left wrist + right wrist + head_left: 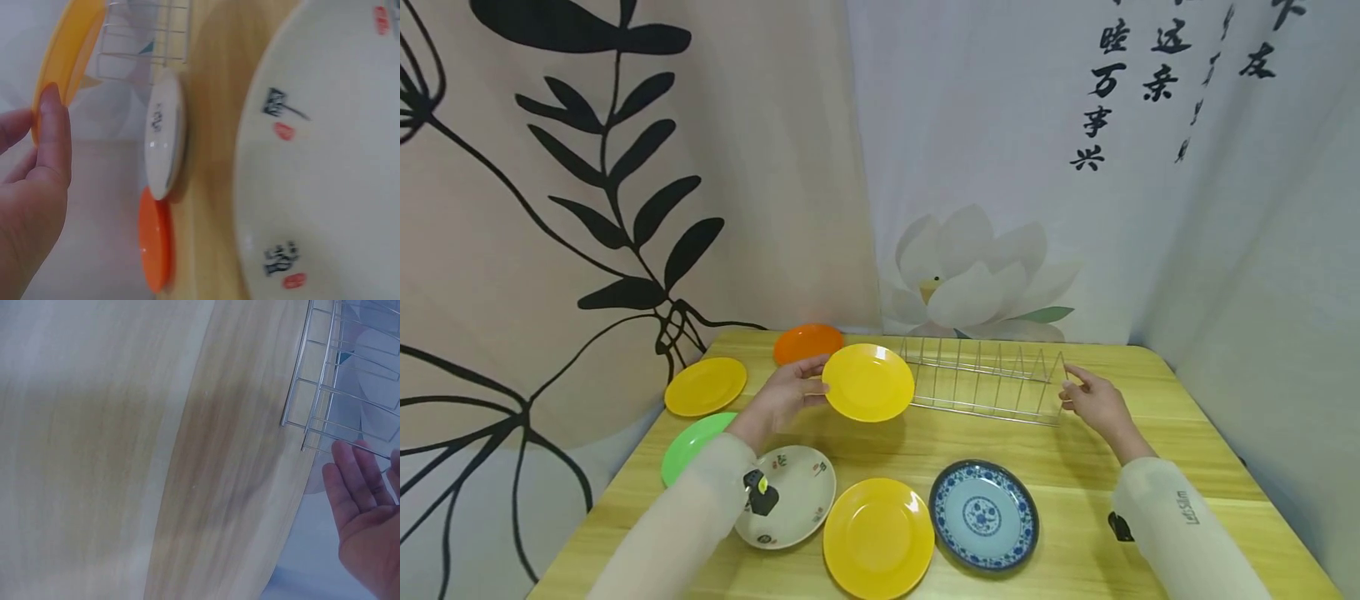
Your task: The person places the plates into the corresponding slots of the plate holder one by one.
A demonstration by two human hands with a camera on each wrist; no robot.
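Observation:
My left hand pinches the left rim of a yellow plate, raised over the table beside the left end of a wire dish rack. In the left wrist view, the thumb and fingers grip that plate's edge, and it is tilted. At the rack's right end, my right hand holds the end wire between thumb and fingers. The right wrist view shows this hand at the corner of the rack. No plate shows in the rack's visible slots.
Nearest me lie a white patterned plate, a yellow plate and a blue-and-white plate. Further left are a green plate, another yellow plate and an orange plate. A second white plate lies beside the orange one.

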